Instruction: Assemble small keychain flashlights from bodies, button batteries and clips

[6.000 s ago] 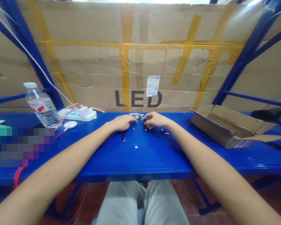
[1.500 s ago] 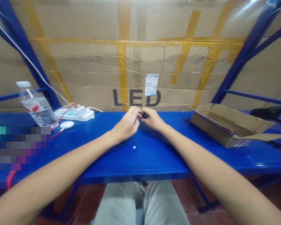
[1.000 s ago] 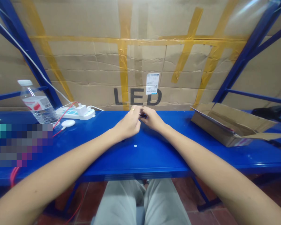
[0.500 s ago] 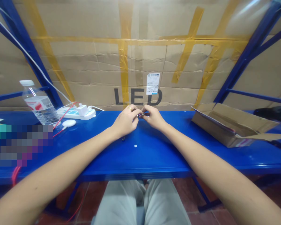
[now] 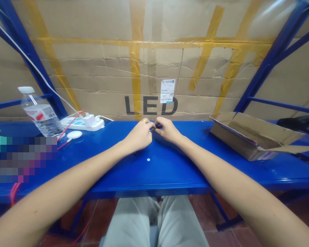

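My left hand [image 5: 141, 134], with a ring on one finger, and my right hand [image 5: 167, 129] meet fingertip to fingertip over the far middle of the blue table [image 5: 170, 173]. Between them is a small, dark, shiny object [image 5: 152, 128], mostly covered by the fingers and too small to name. Both hands are closed in a pinch around it. On the tabletop in front of them lies a small round white piece [image 5: 148, 160]. Another tiny dark item [image 5: 135, 153] shows partly under my left wrist.
To the left stand a tilted water bottle [image 5: 41, 115], a white power strip [image 5: 95, 126] with a plugged-in charger, a round white puck [image 5: 74, 134] and a red cable [image 5: 13, 192]. An open cardboard box [image 5: 237, 137] sits on the right. Behind rises a taped cardboard wall [image 5: 98, 79].
My left fingers have curled in closer around the small object, which shows less now. Both hands stay together in nearly the same place. The view has shifted slightly.
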